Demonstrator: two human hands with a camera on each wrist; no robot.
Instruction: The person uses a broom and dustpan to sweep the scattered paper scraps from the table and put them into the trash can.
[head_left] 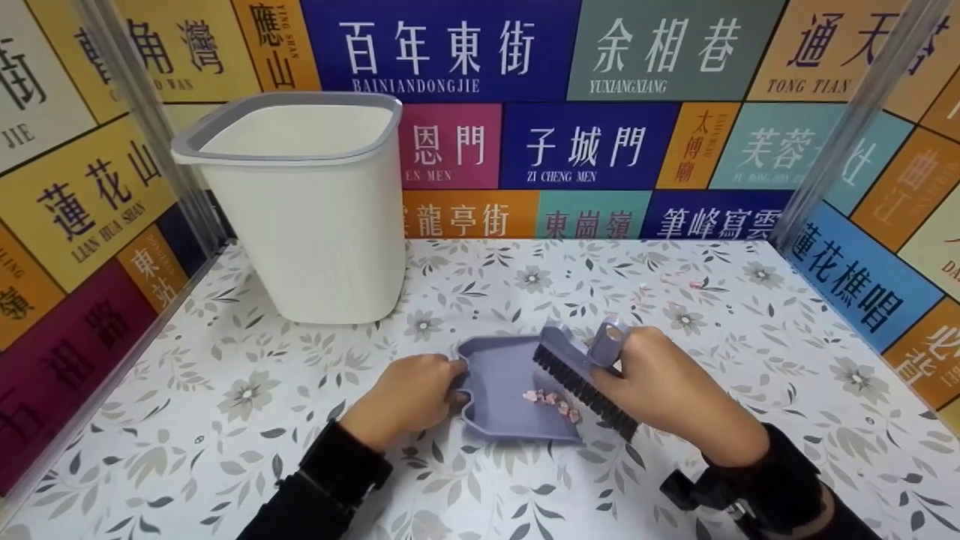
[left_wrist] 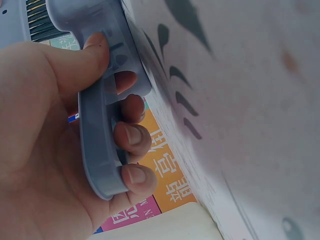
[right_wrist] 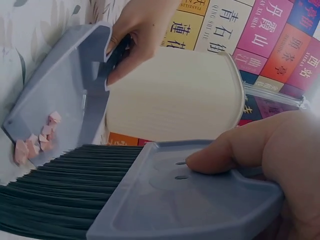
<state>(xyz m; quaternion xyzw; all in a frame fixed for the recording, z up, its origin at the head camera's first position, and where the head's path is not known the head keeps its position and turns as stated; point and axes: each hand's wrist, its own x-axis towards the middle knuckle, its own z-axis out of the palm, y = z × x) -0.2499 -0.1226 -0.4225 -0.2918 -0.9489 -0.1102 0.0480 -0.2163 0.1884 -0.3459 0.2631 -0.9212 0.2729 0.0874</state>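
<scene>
My left hand (head_left: 411,397) grips the handle of a grey-purple dustpan (head_left: 495,367); in the left wrist view its fingers curl round the handle (left_wrist: 97,145). The dustpan lies on the table with its mouth to the right. Small pink scraps (head_left: 555,405) lie in a short row inside, close to the mouth; the right wrist view shows the pink scraps (right_wrist: 42,137) too. My right hand (head_left: 667,382) holds a matching hand brush (right_wrist: 190,195), its thumb on the flat back. The dark bristles (head_left: 581,390) are at the dustpan's mouth, beside the scraps.
A white bin (head_left: 315,232) with a grey rim stands at the back left. More faint pink bits (head_left: 679,281) lie on the floral tabletop (head_left: 757,360) at the back right. Panels printed with street names (head_left: 592,142) wall the table at the back and sides.
</scene>
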